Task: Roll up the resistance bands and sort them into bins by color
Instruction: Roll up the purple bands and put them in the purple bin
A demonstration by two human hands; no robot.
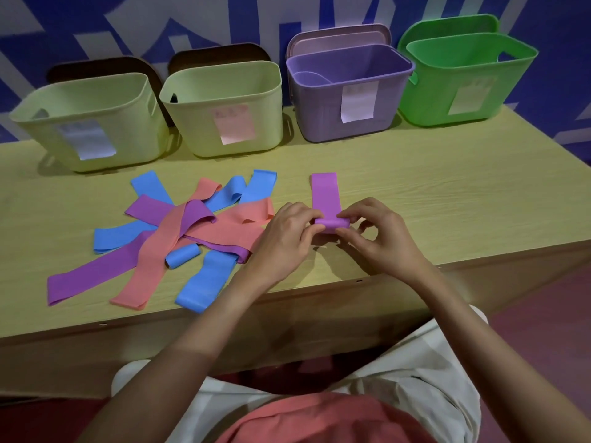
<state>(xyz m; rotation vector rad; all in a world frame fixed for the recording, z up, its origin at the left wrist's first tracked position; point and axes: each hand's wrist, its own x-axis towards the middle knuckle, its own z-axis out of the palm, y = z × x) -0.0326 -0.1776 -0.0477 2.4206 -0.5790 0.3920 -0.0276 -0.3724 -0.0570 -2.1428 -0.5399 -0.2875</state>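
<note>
Ahead, along the far edge of your pale wooden surface (447, 193), stand four plastic bins, each with a paper label on its front. Leftmost pale yellow-green bin (92, 123): contents not visible. Second pale yellow-green bin (224, 110): a small dark item shows at its inner left wall, too small to identify. Purple bin (348, 97): one purple piece lies curled on its floor. Green bin (467, 78): interior hidden.

Loose flat rubber bands in blue, salmon and purple (179, 231) lie heaped across each other to the left of your hands, with one small blue roll (182, 255) among them.

The purple resistance band (324, 193) lies flat on the surface, stretching away from you. Your left hand (287, 231) and right hand (380, 231) both pinch its rolled near end between fingertips and thumbs.
</note>
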